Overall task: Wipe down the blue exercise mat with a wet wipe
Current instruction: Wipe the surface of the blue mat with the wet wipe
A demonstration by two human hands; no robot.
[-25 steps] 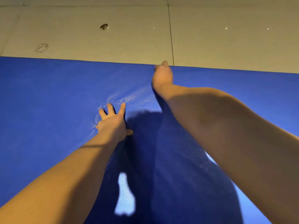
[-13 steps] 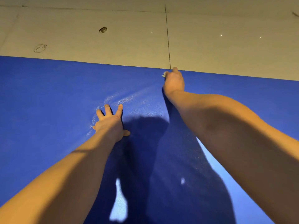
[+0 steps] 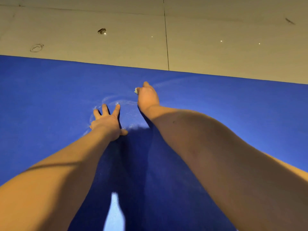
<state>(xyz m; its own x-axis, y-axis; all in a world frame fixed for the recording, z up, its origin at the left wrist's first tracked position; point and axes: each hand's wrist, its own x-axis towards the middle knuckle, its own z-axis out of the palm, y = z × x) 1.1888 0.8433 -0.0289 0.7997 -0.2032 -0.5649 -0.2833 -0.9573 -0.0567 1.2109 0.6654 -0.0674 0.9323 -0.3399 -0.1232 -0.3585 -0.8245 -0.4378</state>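
Floor (image 3: 116,47) of pale tiles fills the top of the frame, with a ring-shaped mark (image 3: 36,47) at upper left and a small chip (image 3: 101,31) to its right. Below, the blue exercise mat (image 3: 41,97) spans the whole width. Left of centre, the left hand (image 3: 107,123) lies flat on the mat, fingers spread and straight, holding nothing. Faint pale streaks (image 3: 123,102) curve between the two hands. Just right, nearer the mat's far edge, the right hand (image 3: 147,97) rests on the mat, fingers curled round a wet wipe (image 3: 136,90) whose small white corner shows at the hand's left side
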